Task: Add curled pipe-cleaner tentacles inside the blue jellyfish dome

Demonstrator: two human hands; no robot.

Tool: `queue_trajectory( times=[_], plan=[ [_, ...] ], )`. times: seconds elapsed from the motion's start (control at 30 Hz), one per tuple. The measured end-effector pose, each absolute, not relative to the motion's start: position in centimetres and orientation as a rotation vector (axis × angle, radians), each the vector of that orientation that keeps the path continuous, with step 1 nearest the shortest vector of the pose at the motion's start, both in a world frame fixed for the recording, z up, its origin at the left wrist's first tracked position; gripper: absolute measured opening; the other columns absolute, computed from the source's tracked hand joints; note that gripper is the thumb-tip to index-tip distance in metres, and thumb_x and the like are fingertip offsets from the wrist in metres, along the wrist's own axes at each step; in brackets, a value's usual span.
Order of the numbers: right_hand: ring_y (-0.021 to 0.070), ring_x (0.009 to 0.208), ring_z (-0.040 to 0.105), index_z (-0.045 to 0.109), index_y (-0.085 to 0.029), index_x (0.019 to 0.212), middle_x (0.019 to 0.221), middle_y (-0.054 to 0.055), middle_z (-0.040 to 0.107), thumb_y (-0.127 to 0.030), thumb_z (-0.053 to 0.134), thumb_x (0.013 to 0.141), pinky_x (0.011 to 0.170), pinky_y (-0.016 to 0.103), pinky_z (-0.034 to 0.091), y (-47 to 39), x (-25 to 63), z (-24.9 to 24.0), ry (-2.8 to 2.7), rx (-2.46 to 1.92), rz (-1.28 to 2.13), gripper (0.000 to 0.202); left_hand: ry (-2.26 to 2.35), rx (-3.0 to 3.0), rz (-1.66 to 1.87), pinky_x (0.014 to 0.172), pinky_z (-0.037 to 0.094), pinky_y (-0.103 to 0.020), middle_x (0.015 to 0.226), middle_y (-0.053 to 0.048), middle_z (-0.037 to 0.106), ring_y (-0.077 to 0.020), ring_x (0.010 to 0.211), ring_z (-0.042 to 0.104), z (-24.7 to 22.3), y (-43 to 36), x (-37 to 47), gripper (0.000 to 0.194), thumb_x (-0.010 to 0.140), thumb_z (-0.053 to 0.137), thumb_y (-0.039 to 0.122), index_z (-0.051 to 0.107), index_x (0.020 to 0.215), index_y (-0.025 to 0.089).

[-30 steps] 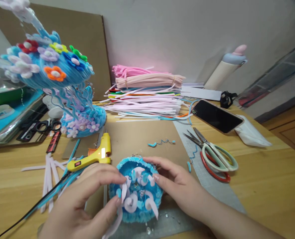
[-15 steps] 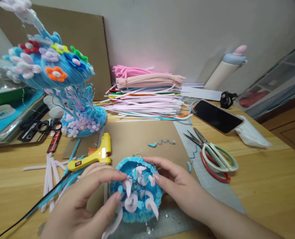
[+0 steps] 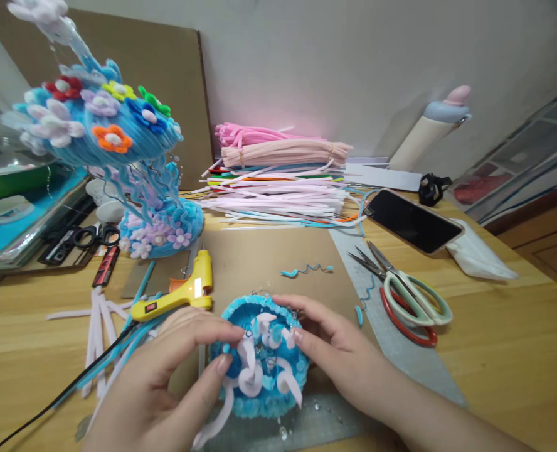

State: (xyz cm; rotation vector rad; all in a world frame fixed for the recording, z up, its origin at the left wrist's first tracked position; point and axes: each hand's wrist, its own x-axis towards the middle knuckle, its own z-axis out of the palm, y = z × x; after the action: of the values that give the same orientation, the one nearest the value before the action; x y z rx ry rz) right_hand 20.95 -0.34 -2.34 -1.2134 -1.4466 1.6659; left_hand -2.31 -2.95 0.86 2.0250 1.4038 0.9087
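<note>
A round blue fuzzy piece (image 3: 264, 408) lies at the front centre, its hollow side up, with curled white-pink strips (image 3: 251, 376) and small blue bits inside. My left hand (image 3: 175, 370) is at its left side, thumb and index finger a little apart, near a white curl and a small blue tip. My right hand (image 3: 339, 345) grips the right rim, with the thumb on the inner side and the fingers round the outside. Clear beads (image 3: 317, 406) trail beside the piece at the lower right.
A yellow glue gun (image 3: 189, 292) with a black cord lies left. Behind it stands a blue flowered craft (image 3: 160, 232). Stacked pipe cleaners (image 3: 283, 194) are at the back; scissors (image 3: 408, 301) and a phone (image 3: 413, 221) lie right. Wire curls (image 3: 309, 269) rest on cardboard (image 3: 259, 251).
The left thumb and index finger have shifted slightly beside the white curl, which now looks more upright. My right hand keeps its hold. The whole view has shifted slightly.
</note>
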Motion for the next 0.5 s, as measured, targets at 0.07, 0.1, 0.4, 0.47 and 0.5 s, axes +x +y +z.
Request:
queue_trajectory(
  times=[0.07, 0.1, 0.4, 0.47, 0.5],
  plan=[
    [0.0238, 0.117, 0.058, 0.057, -0.025, 0.129, 0.137, 0.008, 0.058, -0.033, 0.055, 0.09, 0.101, 0.044, 0.044, -0.41, 20.92, -2.37, -1.434, -1.213, 1.674, 0.04, 1.421, 1.979, 0.897, 0.081, 0.052, -0.014, 0.099, 0.007, 0.072, -0.0129, 0.099, 0.067, 0.78, -3.09, -2.39, 0.023, 0.09, 0.059, 0.026, 0.062, 0.109, 0.039],
    [0.024, 0.118, 0.058, 0.057, -0.025, 0.129, 0.138, 0.008, 0.058, -0.033, 0.055, 0.09, 0.101, 0.044, 0.044, -0.43, 20.9, -2.39, -1.427, -1.211, 1.676, 0.04, 1.423, 1.963, 0.891, 0.08, 0.053, -0.014, 0.1, 0.007, 0.072, -0.0129, 0.099, 0.068, 0.76, -3.2, -2.47, 0.022, 0.091, 0.058, 0.027, 0.061, 0.11, 0.039],
    [0.0219, 0.123, 0.054, 0.06, -0.029, 0.126, 0.134, 0.005, 0.059, -0.039, 0.05, 0.096, 0.108, 0.042, 0.039, -0.35, 21.11, -2.28, -1.498, -1.183, 1.595, 0.034, 1.376, 1.98, 0.886, 0.083, 0.055, -0.019, 0.104, 0.004, 0.072, -0.0173, 0.106, 0.067, 0.67, -3.58, -2.68, 0.031, 0.089, 0.06, 0.028, 0.059, 0.117, 0.04],
    [0.021, 0.126, 0.052, 0.062, -0.031, 0.125, 0.133, 0.004, 0.059, -0.041, 0.045, 0.099, 0.11, 0.041, 0.037, -0.33, 21.2, -2.19, -1.515, -1.176, 1.573, 0.033, 1.373, 1.988, 0.911, 0.086, 0.054, -0.019, 0.104, 0.005, 0.072, -0.0167, 0.105, 0.067, 0.66, -3.54, -2.61, 0.031, 0.088, 0.061, 0.028, 0.06, 0.117, 0.04],
    [0.0211, 0.127, 0.051, 0.062, -0.031, 0.125, 0.133, 0.004, 0.058, -0.041, 0.045, 0.099, 0.11, 0.041, 0.037, -0.33, 21.22, -2.16, -1.515, -1.175, 1.573, 0.033, 1.371, 1.985, 0.914, 0.087, 0.054, -0.019, 0.104, 0.005, 0.072, -0.0166, 0.105, 0.067, 0.66, -3.55, -2.6, 0.031, 0.088, 0.061, 0.028, 0.06, 0.117, 0.04]
  ],
)
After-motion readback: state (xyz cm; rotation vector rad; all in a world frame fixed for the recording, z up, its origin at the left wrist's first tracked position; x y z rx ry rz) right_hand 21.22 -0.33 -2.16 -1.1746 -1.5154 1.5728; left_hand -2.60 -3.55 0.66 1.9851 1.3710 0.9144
